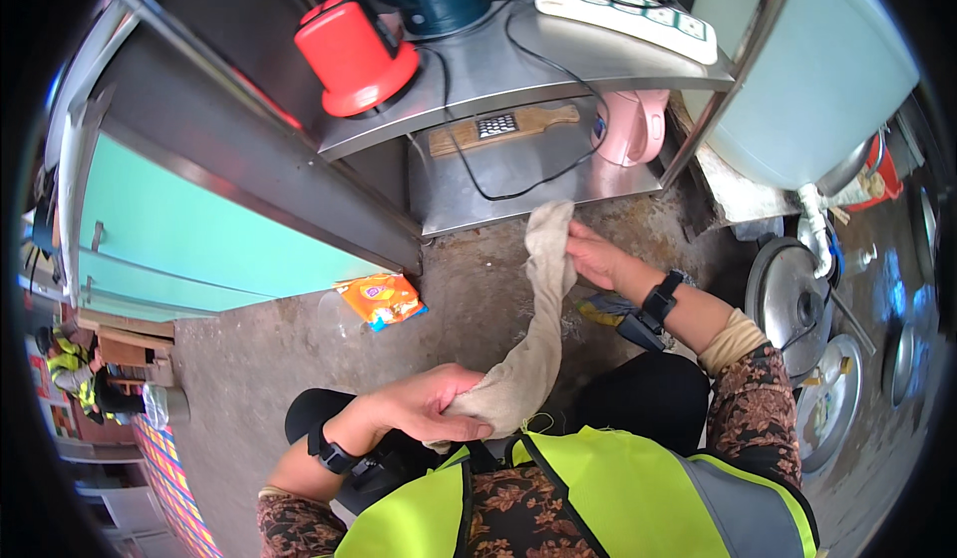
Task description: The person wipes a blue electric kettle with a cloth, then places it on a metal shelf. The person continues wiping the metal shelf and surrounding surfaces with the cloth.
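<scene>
A long beige cloth (542, 326) stretches between my two hands, slack and slightly twisted. My left hand (430, 402) grips its near end, thumb on top, close to my body. Farther out, my right hand (592, 253) pinches the cloth near its far end, which flops over beyond the fingers. The cloth hangs above the concrete floor (467, 296), in front of a stainless steel shelf (523, 184). On that lower shelf lie a wooden-handled grater board (497, 127) and a pink electric kettle (632, 128).
A red appliance (355, 57) and a white power strip (628, 19) sit on the upper shelf, with a black cord (516, 195) dangling. An orange packet (381, 298) lies by the green cabinet (202, 236). At right are a lidded metal pot (792, 304) and basin (834, 401). Another person (75, 371) is far left.
</scene>
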A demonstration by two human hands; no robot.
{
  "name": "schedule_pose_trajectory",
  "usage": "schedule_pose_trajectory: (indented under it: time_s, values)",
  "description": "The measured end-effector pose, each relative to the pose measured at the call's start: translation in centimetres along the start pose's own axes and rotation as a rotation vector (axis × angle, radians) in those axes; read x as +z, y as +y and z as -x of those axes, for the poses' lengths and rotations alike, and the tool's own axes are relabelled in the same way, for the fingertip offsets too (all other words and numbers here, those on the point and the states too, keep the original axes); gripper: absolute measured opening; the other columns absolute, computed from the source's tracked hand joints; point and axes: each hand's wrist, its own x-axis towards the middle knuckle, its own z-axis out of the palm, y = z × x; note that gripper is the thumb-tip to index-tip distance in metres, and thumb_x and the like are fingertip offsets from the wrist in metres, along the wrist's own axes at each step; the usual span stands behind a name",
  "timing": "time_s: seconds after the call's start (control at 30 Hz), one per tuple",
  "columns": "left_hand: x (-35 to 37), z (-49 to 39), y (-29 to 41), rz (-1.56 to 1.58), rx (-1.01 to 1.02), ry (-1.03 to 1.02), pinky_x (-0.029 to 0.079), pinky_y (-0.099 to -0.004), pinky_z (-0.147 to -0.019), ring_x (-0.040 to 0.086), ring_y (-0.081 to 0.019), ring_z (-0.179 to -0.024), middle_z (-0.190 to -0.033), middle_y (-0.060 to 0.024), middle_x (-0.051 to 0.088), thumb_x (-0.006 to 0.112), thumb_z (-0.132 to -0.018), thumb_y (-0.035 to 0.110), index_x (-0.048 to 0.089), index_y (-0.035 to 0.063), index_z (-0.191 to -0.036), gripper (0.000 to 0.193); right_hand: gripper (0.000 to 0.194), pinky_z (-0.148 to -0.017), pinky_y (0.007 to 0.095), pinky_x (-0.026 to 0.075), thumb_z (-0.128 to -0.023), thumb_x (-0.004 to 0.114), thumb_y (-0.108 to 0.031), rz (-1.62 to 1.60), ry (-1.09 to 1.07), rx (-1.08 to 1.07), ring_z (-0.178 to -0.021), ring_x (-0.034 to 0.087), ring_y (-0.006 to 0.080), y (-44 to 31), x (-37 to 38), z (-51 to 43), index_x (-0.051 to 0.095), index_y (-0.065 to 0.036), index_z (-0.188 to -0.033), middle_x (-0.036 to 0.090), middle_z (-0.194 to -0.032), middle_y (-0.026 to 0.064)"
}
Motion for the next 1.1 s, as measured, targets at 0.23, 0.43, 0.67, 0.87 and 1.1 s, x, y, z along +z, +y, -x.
schedule_pose_trajectory:
  time_s: [0.23,0.43,0.67,0.87,1.1]
  values:
    - [-2.1,3.8,-0.3,0.24,-0.006,0.321,0.042,-0.0201,-0.061,0.051,-0.0026,-0.071,-0.084,0.0033,0.06,0.062,-0.087,0.008,0.059,0.0011,-0.106,0.021,0.041,-0.096,0.031,0.041,-0.09,0.048,-0.01,0.304,0.244,-0.065,-0.116,0.051,0.0157,4.3,8.2,-11.0,0.047,-0.009,-0.131,0.056,-0.125,0.0041]
    - [-3.4,5.5,-2.9,0.317,0.086,0.514,0.041,-0.0197,-0.065,0.05,-0.0024,-0.074,-0.086,0.0051,0.057,0.062,-0.087,0.008,0.058,0.0041,-0.104,0.017,0.04,-0.094,0.0302,0.042,-0.091,0.045,-0.007,0.312,0.268,-0.224,-0.107,0.054,0.0161,7.5,10.7,-22.8,0.046,-0.008,-0.13,0.058,-0.118,0.0031]
    - [-4.1,7.2,-4.7,0.401,0.152,0.601,0.041,-0.0201,-0.066,0.05,-0.003,-0.076,-0.086,0.0053,0.056,0.059,-0.088,0.006,0.057,0.0042,-0.104,0.016,0.056,-0.101,0.0387,0.039,-0.081,0.056,-0.005,1.126,0.208,-0.521,-0.121,0.049,0.0351,13.9,10.2,-27.8,0.042,-0.004,-0.134,0.053,-0.127,0.0218]
    - [-4.2,7.0,-5.7,0.497,0.196,0.634,0.042,-0.021,-0.063,0.05,-0.0024,-0.075,-0.083,0.0062,0.056,0.057,-0.089,0.009,0.059,0.0063,-0.098,0.01,0.038,-0.097,0.0387,0.041,-0.089,0.047,-0.014,1.173,0.364,0.071,-0.113,0.05,0.0322,13.8,10.1,-26.7,0.047,-0.001,-0.125,0.052,-0.122,0.0208]
    - [-1.1,6.8,-3.2,0.4,0.211,0.813,0.041,-0.0241,-0.061,0.045,-0.0041,-0.072,-0.076,0.0039,0.053,0.058,-0.083,0.008,0.052,0.0005,-0.085,0.01,0.05,-0.099,0.0337,0.039,-0.08,0.055,0.009,0.449,0.14,-0.582,-0.111,0.052,0.0206,10.2,10.9,-27.6,0.043,0.003,-0.128,0.053,-0.121,0.0123]
